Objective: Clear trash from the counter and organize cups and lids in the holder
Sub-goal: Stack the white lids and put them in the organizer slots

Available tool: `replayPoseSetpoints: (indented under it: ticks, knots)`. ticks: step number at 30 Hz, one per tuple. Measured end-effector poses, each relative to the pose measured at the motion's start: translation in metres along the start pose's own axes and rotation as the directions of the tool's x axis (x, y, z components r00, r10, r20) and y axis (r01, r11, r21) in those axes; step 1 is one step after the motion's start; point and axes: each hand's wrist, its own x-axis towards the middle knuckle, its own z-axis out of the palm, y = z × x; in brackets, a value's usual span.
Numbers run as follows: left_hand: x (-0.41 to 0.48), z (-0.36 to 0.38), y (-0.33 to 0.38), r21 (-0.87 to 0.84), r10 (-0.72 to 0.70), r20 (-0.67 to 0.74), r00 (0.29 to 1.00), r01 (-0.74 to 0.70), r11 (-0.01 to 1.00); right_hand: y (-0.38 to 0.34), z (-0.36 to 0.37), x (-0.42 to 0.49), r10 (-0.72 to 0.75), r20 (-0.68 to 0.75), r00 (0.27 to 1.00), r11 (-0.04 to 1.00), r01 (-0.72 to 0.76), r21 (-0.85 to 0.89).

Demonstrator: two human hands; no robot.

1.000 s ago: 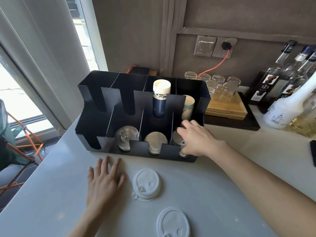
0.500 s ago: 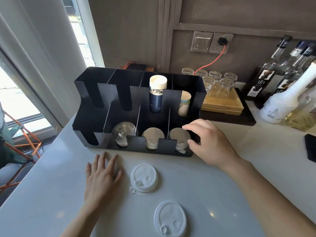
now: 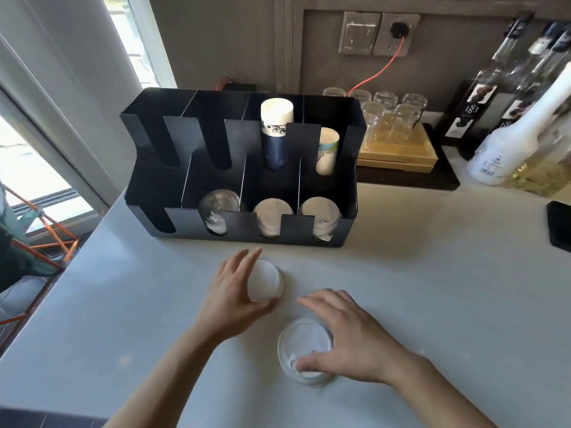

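Observation:
A black slotted holder (image 3: 154,186) stands on the white counter (image 3: 432,273). Its back row holds a dark blue paper cup stack (image 3: 275,137) and a white patterned cup (image 3: 327,151). Its front slots hold clear dome lids (image 3: 217,208) and two stacks of white lids (image 3: 272,216) (image 3: 321,216). My left hand (image 3: 230,299) curls around a white lid (image 3: 264,281) lying on the counter. My right hand (image 3: 349,338) rests on a second white lid (image 3: 304,344), thumb and fingers on its rim.
A wooden tray (image 3: 398,154) of upturned glasses sits right of the holder. Syrup bottles (image 3: 509,131) stand at the far right, with a black object (image 3: 559,225) by the counter's right edge. A window and the counter's drop-off lie to the left.
My right hand pulled back from the holder's right front slot down to the near lid. My left hand slid right onto the other lid. The camera tilted down.

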Motion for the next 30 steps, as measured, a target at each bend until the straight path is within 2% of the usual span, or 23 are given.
replayPoseSetpoints:
  ticks: [3,6,10,14,16,19,23,30]
  knots:
    - [0.002,0.007,0.0,0.086,0.005,-0.022,1.0,-0.004,0.996,0.0,0.014,-0.003,-0.049,0.041,0.998,0.986,0.054,-0.155]
    - [0.0,0.01,-0.001,0.113,0.009,-0.061,0.998,-0.002,0.994,0.001,0.021,-0.003,-0.092,0.015,0.996,0.975,0.093,-0.201]
    - [-0.005,0.009,-0.001,0.12,0.047,-0.108,0.993,-0.033,0.992,0.002,0.018,0.0,-0.088,-0.059,0.994,0.983,0.077,-0.169]
    - [-0.012,0.01,0.007,0.115,0.152,-0.134,0.979,-0.137,0.984,0.005,0.008,0.0,-0.06,-0.187,0.981,0.995,0.045,-0.084]
    - [-0.015,0.011,0.014,0.047,0.168,-0.13,0.977,-0.164,0.985,0.006,0.0,0.0,-0.004,-0.255,0.967,1.0,0.006,0.007]
    - [-0.017,0.014,0.03,-0.166,0.071,-0.126,0.99,-0.091,0.982,0.005,-0.015,0.002,0.077,-0.347,0.935,0.979,-0.005,0.203]
    - [-0.013,0.02,0.052,-0.497,-0.093,-0.033,0.995,0.064,0.865,-0.002,-0.027,0.01,0.109,-0.296,0.949,0.932,0.006,0.362]
    - [-0.01,0.02,0.064,-0.607,-0.151,0.104,0.983,0.183,0.773,0.005,-0.026,0.014,0.201,-0.215,0.956,0.863,-0.069,0.501]
